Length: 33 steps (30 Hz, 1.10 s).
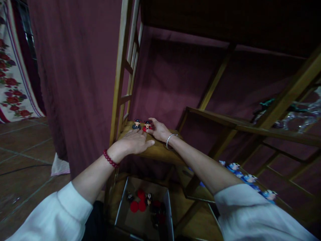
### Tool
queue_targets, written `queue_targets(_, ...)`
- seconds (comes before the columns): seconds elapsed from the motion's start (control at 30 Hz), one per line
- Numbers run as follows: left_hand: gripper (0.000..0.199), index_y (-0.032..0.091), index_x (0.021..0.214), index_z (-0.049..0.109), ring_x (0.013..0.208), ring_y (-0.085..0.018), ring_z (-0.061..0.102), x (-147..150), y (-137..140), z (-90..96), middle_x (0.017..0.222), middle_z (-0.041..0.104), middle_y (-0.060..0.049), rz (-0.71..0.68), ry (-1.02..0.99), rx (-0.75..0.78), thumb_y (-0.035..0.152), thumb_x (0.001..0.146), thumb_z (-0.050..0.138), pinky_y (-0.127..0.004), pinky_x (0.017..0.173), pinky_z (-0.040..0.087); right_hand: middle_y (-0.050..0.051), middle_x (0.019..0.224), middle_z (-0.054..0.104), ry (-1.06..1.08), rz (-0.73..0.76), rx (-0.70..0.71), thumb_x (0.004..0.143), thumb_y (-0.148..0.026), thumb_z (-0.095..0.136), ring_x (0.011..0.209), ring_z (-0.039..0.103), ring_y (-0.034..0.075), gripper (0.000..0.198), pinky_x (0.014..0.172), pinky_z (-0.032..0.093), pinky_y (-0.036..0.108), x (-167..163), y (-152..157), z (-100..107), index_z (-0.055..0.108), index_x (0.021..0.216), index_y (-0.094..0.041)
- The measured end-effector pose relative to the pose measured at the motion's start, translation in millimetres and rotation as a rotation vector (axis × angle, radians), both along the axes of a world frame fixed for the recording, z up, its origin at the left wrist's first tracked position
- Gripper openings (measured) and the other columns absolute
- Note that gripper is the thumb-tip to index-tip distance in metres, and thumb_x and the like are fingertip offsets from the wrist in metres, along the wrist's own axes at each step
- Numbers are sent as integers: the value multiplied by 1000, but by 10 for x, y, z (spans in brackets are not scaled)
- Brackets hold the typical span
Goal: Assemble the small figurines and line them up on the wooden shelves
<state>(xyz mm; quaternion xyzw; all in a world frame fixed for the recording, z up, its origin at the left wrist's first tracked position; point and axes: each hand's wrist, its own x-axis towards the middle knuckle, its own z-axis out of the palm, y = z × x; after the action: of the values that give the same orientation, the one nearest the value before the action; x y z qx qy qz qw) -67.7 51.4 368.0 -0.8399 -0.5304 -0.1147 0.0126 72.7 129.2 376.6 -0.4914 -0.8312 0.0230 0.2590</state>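
Two small figurines stand side by side on a wooden shelf (160,149). One is a figurine with a dark blue-grey base (136,125); beside it on the right is a figurine with a red body (147,126). My right hand (160,130), with a silver bracelet, has its thumb and fingers around the red figurine's right side. My left hand (132,142), wearing a red bead bracelet, lies flat over the shelf just in front of both figurines, thumb spread and fingertips close to their bases. Whether its fingertips touch them I cannot tell.
Below the shelf stands an open box (144,180) with several red and black figurines. Blue and white figurines (248,178) line a lower shelf at right. Wooden slats (117,77) rise at left, beside a maroon curtain (80,67). Shiny tinsel-like decoration (298,113) lies far right.
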Motion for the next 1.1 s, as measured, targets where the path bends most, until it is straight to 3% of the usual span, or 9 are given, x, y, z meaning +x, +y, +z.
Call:
queue_targets(0.5, 69, 10, 130, 40, 129, -27, 29, 1, -7, 9, 138, 36, -15, -19, -8, 10, 57, 84, 18, -39, 103, 22, 8, 102, 63, 10, -18, -19, 72, -22, 62, 90, 59, 18, 61, 84, 45, 29, 2, 0, -2, 37, 127, -16)
queue_targets(0.8, 68, 14, 132, 36, 130, -26, 28, -1, -1, -21, 139, 35, -12, -9, -41, 22, 58, 83, 19, -40, 103, 22, 3, 92, 65, 70, -5, -15, 69, -22, 66, 84, 60, 16, 53, 80, 46, 29, 23, 85, -55, 47, 118, -22)
queue_targets(1.1, 68, 14, 130, 40, 129, -26, 30, 6, -18, -10, 139, 36, -12, 12, -35, 20, 58, 83, 19, -39, 102, 23, 6, 98, 64, 42, -52, -49, 69, -25, 65, 85, 60, 15, 62, 79, 46, 27, 18, 109, -35, 39, 126, -16)
